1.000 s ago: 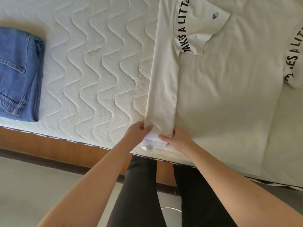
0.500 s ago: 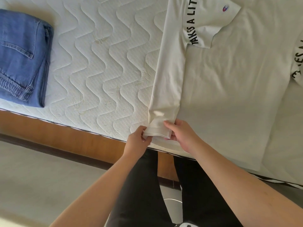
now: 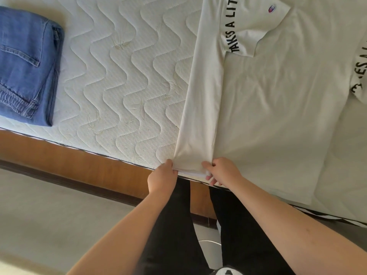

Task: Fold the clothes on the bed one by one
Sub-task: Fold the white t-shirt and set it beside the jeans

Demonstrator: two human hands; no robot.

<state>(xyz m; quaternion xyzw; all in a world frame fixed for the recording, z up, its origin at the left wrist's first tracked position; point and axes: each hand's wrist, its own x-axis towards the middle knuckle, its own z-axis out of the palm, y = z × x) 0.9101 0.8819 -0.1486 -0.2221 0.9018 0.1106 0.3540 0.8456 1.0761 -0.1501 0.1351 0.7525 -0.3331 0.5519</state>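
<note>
A white T-shirt point(image 3: 278, 108) with black lettering on its sleeves lies flat on the quilted mattress point(image 3: 123, 80). Its left side is folded inward into a long narrow strip. At the bed's near edge my left hand point(image 3: 161, 176) pinches the outer corner of that strip's hem. My right hand point(image 3: 220, 171) grips the inner corner of the same hem, thumb on top and fingers curled under. The left sleeve is folded over the shirt body, and the right sleeve lies at the right edge of view.
Folded blue jeans point(image 3: 25, 66) sit on the mattress at the far left. The wooden bed frame point(image 3: 79, 161) runs along the near side above a grey floor. My legs in black trousers stand against the frame.
Both hands have drawn the folded strip's hem a little toward the bed edge, and the strip now lies straighter. The grip of both hands is unchanged.
</note>
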